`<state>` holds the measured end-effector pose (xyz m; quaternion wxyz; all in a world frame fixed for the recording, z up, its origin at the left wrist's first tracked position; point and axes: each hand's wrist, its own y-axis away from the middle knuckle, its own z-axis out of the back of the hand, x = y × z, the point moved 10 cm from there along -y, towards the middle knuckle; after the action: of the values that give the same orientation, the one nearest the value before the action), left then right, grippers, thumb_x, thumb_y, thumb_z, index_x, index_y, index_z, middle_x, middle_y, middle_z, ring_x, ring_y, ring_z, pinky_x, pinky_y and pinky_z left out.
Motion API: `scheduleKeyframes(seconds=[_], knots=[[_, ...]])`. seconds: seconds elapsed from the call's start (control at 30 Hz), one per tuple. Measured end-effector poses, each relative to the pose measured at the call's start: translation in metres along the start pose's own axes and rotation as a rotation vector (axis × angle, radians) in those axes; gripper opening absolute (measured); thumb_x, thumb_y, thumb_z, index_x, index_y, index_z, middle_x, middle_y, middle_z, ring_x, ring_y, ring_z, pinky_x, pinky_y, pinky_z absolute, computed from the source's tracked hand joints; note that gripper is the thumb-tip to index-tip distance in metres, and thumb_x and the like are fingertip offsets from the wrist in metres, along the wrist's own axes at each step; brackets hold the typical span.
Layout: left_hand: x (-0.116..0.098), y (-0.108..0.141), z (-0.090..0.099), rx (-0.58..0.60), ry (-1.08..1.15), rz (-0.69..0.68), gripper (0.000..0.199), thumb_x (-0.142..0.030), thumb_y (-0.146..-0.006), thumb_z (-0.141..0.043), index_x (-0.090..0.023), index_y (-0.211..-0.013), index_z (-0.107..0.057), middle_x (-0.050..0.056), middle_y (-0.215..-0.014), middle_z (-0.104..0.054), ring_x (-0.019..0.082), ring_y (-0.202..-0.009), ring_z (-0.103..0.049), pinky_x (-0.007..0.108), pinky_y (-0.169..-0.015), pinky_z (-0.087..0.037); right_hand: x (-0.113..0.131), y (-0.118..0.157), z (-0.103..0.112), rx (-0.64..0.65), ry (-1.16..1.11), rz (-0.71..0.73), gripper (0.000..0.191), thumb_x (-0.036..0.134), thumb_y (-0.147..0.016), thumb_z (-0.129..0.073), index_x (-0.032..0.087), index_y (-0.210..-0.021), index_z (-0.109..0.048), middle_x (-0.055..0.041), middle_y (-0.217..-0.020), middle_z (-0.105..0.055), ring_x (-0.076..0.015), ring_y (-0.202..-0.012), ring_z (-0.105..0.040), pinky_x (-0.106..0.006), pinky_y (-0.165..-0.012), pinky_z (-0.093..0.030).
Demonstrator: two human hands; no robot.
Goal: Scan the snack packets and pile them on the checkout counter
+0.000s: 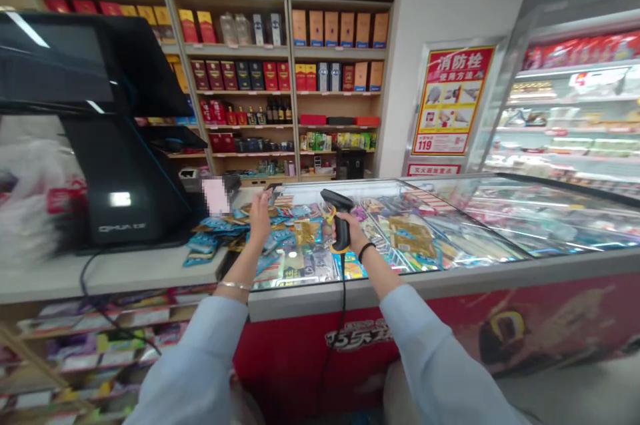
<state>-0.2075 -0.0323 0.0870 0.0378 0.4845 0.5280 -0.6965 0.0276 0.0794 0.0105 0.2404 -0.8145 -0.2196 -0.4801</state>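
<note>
My right hand [349, 230] grips a black handheld barcode scanner [341, 219] with a yellow trim, its head tilted up and to the left. A black cable [343, 318] hangs from the scanner's base down the front of the chest freezer [380, 291]. My left hand [259, 217] is raised just left of the scanner, over blue and gold packets [300, 245] lying on the freezer's glass lid. Its fingers reach toward a small dark item [270, 191], and I cannot tell whether they hold it. Pale blue sleeves cover both my forearms.
A black checkout terminal [125, 145] stands on the counter [115, 271] to the left, with a cable trailing over the counter's edge. A blurred white bag [35, 198] is at far left. Stocked shelves [280, 78] stand behind, and a refrigerated display [565, 118] stands right.
</note>
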Motion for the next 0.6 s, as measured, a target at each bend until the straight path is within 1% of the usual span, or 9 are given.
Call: scheduleKeyframes(seconds=[0.07,0.13,0.17,0.23,0.3,0.4,0.5,0.6], knots=[[0.016,-0.002,0.042,-0.082,-0.015,0.032,0.040,-0.049,-0.090,-0.034,-0.017,-0.101,-0.055,0.012,-0.116,-0.064,0.019,-0.111,-0.058,0.036,-0.101,-0.039,-0.026,-0.007,-0.023,0.036,0.004,-0.043,0.025,0.041,-0.068,-0.062,0.019,-0.066,-0.053,0.0008,-0.046,-0.055,-0.0124,-0.035,-0.050,-0.024,-0.035,-0.040],[0.028,0.000,0.075,-0.151,-0.125,0.063,0.037,-0.048,-0.088,-0.038,-0.017,-0.100,-0.055,0.012,-0.113,-0.064,0.021,-0.109,-0.058,0.037,-0.101,-0.039,-0.048,-0.013,-0.043,0.065,-0.003,-0.061,0.025,0.041,-0.065,-0.064,0.018,-0.067,-0.054,0.0010,-0.046,-0.056,-0.0120,-0.034,-0.049,-0.024,-0.035,-0.040],[0.033,0.002,0.087,-0.181,-0.207,0.080,0.035,-0.046,-0.088,-0.040,-0.017,-0.100,-0.055,0.012,-0.111,-0.064,0.022,-0.108,-0.058,0.039,-0.100,-0.039,-0.057,-0.015,-0.053,0.078,-0.010,-0.063,0.026,0.041,-0.064,-0.065,0.018,-0.069,-0.055,0.0013,-0.047,-0.057,-0.0120,-0.034,-0.049,-0.024,-0.035,-0.040],[0.041,0.007,0.102,-0.232,-0.396,0.098,0.031,-0.042,-0.086,-0.042,-0.017,-0.098,-0.055,0.014,-0.107,-0.064,0.025,-0.107,-0.057,0.042,-0.100,-0.039,-0.074,-0.019,-0.069,0.118,-0.022,-0.086,0.026,0.041,-0.062,-0.066,0.018,-0.073,-0.057,0.0018,-0.048,-0.057,-0.0122,-0.035,-0.050,-0.024,-0.035,-0.040],[0.046,0.013,0.107,-0.277,-0.574,0.092,0.030,-0.038,-0.084,-0.042,-0.014,-0.097,-0.055,0.017,-0.105,-0.063,0.030,-0.109,-0.055,0.047,-0.101,-0.036,-0.090,-0.021,-0.082,0.156,-0.021,-0.131,0.026,0.041,-0.064,-0.065,0.018,-0.072,-0.057,0.0015,-0.047,-0.057,-0.0122,-0.035,-0.050,-0.023,-0.034,-0.039],[0.052,0.024,0.102,-0.340,-0.756,0.056,0.034,-0.037,-0.084,-0.042,-0.009,-0.097,-0.055,0.023,-0.110,-0.058,0.035,-0.117,-0.047,0.052,-0.103,-0.031,-0.104,-0.023,-0.087,0.163,-0.037,-0.167,0.026,0.043,-0.065,-0.063,0.018,-0.068,-0.056,0.0008,-0.046,-0.057,-0.0115,-0.035,-0.050,-0.022,-0.034,-0.039],[0.054,0.035,0.095,-0.365,-0.829,0.021,0.041,-0.041,-0.084,-0.043,-0.006,-0.102,-0.055,0.026,-0.121,-0.050,0.036,-0.125,-0.039,0.054,-0.105,-0.028,-0.107,-0.024,-0.088,0.174,-0.050,-0.178,0.027,0.044,-0.065,-0.061,0.017,-0.064,-0.056,0.0004,-0.045,-0.056,-0.0113,-0.035,-0.049,-0.022,-0.034,-0.039],[0.057,0.041,0.094,-0.378,-0.860,0.036,0.045,-0.044,-0.084,-0.044,-0.005,-0.104,-0.055,0.027,-0.126,-0.045,0.036,-0.128,-0.033,0.055,-0.107,-0.024,-0.105,-0.023,-0.089,0.202,-0.021,-0.180,0.030,0.045,-0.067,-0.060,0.017,-0.059,-0.056,-0.0008,-0.043,-0.054,-0.0112,-0.035,-0.048,-0.022,-0.036,-0.040]])
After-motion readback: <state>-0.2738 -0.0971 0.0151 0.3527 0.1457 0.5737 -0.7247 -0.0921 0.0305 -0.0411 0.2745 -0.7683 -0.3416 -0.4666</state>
